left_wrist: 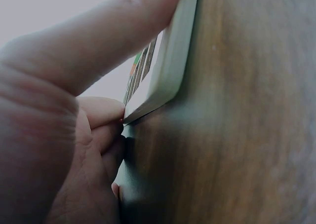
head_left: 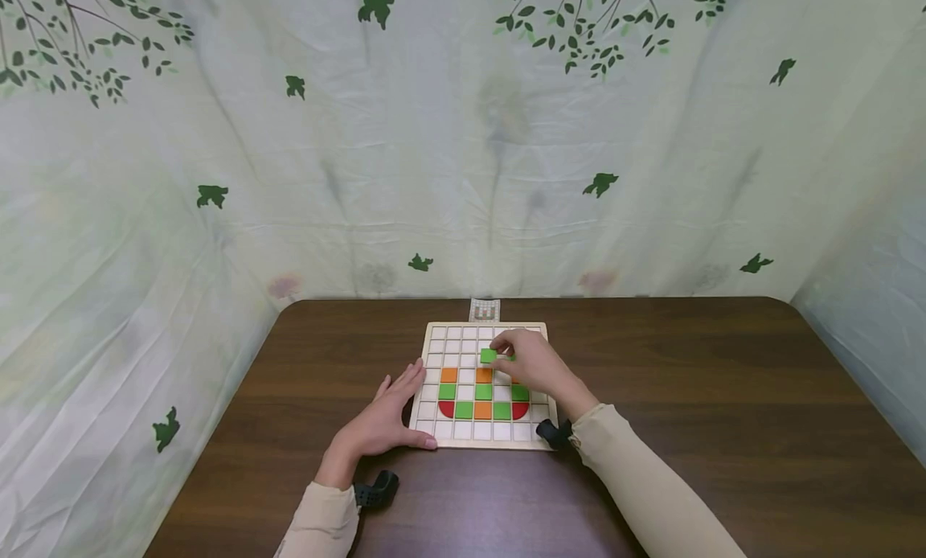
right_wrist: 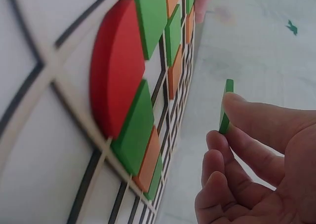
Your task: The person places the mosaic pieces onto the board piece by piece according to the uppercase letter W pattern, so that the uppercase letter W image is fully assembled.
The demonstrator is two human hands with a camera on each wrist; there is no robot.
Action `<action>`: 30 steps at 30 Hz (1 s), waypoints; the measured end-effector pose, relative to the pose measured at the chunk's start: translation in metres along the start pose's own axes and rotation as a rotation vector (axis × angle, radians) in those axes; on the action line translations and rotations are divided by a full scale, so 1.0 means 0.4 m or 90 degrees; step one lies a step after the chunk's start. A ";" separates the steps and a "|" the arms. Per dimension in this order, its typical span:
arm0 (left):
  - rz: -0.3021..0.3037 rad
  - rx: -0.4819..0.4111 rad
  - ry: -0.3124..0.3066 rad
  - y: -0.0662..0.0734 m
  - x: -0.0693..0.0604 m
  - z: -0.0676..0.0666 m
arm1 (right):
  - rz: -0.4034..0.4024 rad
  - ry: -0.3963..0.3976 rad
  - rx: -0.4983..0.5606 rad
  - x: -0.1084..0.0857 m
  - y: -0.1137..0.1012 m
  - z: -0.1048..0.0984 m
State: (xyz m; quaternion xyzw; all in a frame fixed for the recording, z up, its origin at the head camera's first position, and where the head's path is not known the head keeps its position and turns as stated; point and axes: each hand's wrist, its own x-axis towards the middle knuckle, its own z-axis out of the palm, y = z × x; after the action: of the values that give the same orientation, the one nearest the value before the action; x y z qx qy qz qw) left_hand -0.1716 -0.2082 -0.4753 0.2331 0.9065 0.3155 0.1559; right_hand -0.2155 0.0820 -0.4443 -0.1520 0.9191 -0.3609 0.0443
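Observation:
A square green tile (right_wrist: 226, 105) is pinched between the thumb and fingers of my right hand (head_left: 533, 361). The right wrist view shows that tile apart from the grid board (head_left: 473, 432). Red, green and orange tiles lie in the board's lower and middle cells, including a red curved piece (right_wrist: 118, 68) and an orange tile (head_left: 482, 411). My right hand partly hides the board's upper right. My left hand (head_left: 382, 420) rests against the board's left side, fingers extended along the edge and thumb at the near-left corner.
The board lies on a brown wooden table (head_left: 687, 397). Just beyond its far edge is a small printed card (head_left: 485, 309). A pale leaf-patterned cloth (head_left: 463, 156) hangs behind the table and at its sides.

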 end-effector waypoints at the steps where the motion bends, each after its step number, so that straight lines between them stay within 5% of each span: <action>1: 0.001 -0.002 0.000 0.000 0.000 0.000 | 0.000 -0.002 0.002 0.003 -0.002 0.003; 14: -0.006 -0.005 0.001 0.010 0.000 -0.003 | -0.014 -0.013 0.034 0.041 -0.036 0.035; 30: -0.001 -0.001 -0.003 0.006 0.002 -0.003 | -0.019 -0.049 -0.006 0.090 -0.065 0.077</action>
State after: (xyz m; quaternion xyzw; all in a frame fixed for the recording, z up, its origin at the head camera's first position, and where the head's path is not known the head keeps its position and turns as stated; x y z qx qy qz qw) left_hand -0.1719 -0.2069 -0.4728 0.2332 0.9060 0.3159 0.1582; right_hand -0.2376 0.0328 -0.4484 -0.1794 0.9160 -0.3512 0.0737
